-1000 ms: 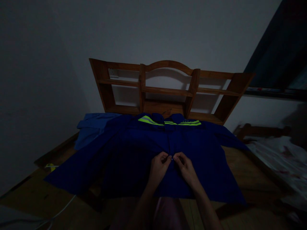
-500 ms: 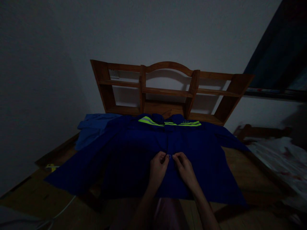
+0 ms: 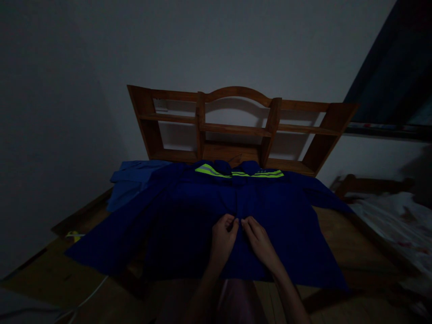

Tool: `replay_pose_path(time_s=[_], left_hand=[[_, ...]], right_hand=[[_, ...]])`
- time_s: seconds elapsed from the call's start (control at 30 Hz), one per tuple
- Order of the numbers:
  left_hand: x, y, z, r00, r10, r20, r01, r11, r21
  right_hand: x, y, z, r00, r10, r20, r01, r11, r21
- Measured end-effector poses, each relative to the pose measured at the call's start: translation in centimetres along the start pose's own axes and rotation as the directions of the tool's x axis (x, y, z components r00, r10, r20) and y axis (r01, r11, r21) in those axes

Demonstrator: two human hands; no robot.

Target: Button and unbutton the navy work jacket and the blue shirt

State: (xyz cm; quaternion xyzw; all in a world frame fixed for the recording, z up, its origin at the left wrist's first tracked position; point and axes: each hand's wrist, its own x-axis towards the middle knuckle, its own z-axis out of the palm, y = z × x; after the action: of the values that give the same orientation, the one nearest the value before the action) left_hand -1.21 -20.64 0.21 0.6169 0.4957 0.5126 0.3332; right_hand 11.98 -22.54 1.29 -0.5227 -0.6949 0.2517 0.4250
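Blue cloth (image 3: 135, 182), against the jacket (image 3: 199, 204); jacket spread on the table (image 3: 337, 231), hem near its front edge. Left hand (image 3: 223, 235), right hand (image 3: 259, 238): both pinching the jacket's front (dim light), fingertips nearly touching. Open room: bare table, right of jacket.

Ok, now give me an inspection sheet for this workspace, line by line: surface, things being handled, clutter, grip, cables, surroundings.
Surface: wooden table, mostly covered; room dim.
Things being handled: dark blue jacket, spread out, yellow-green stripes across the chest.
Clutter: lighter blue cloth at the far left; small yellow item beyond the left sleeve, unclear what.
Grip: left hand and right hand have fingertips close together at the jacket's front; too dark to tell whether either pinches fabric.
Cables: white cable at lower left, ends not visible.
Surroundings: wooden shelf unit behind, plain wall.
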Motion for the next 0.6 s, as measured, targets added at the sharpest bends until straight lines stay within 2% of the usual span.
replay_pose_path(time_s=[0.13,0.3,0.6], left_hand=[[-0.01,-0.04,0.02,1.000,0.004,0.009,-0.003,1.000,-0.007],[-0.01,0.05,-0.02,1.000,0.009,-0.002,-0.009,0.999,0.041],[-0.05,-0.08,0.01,0.999,0.033,0.005,-0.033,0.998,0.046]], right_hand=[[0.18,-0.01,-0.20,0.999,-0.025,-0.023,0.026,0.999,0.048],[0.26,0.35,-0.21,0.998,0.027,-0.062,-0.021,0.995,0.096],[0.37,0.52,-0.34,0.997,0.054,-0.052,-0.046,0.988,0.144]])
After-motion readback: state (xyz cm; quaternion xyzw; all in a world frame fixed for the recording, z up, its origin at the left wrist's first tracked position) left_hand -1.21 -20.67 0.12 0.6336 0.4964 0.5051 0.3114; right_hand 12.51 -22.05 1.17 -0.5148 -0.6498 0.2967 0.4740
